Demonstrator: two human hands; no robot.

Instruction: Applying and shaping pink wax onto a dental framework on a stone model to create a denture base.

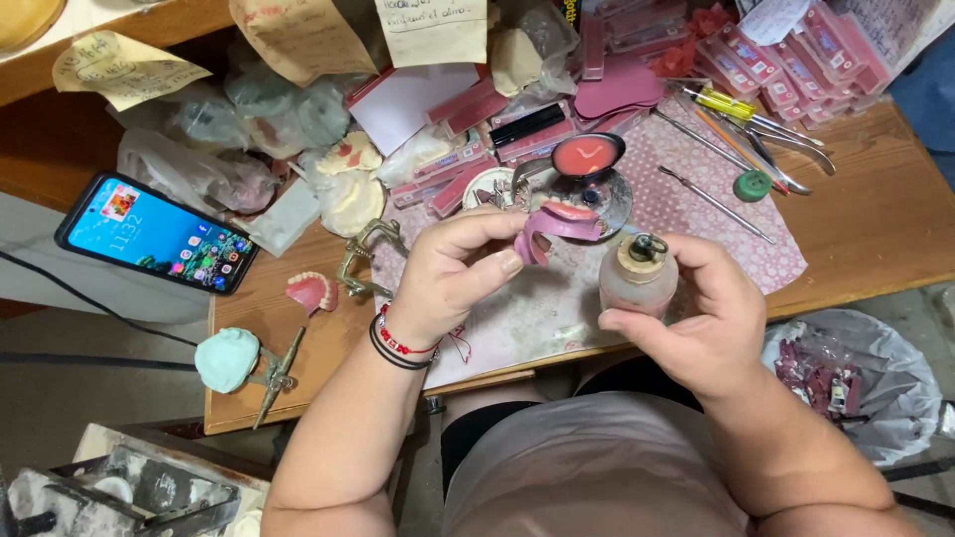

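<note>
Head view: wax denture between left fingers

A worn, matt brown wooden workbench is carrying a pink patterned cloth mat, and slim shiny metal hand tools are gleaming on it. The cloudy, frosted glass burner bottle is looking dull beside a smooth, waxy pink denture plate, while the black smartphone's glossy glass screen is shining.

The setting is a dental-laboratory workbench — a small workshop. The wooden bench carries a pink denture, a brass articulator, plaster casts and trays of pink wax sheets. Metal hand instruments lie on a patterned cloth — handwritten paper notes hang above.
</note>
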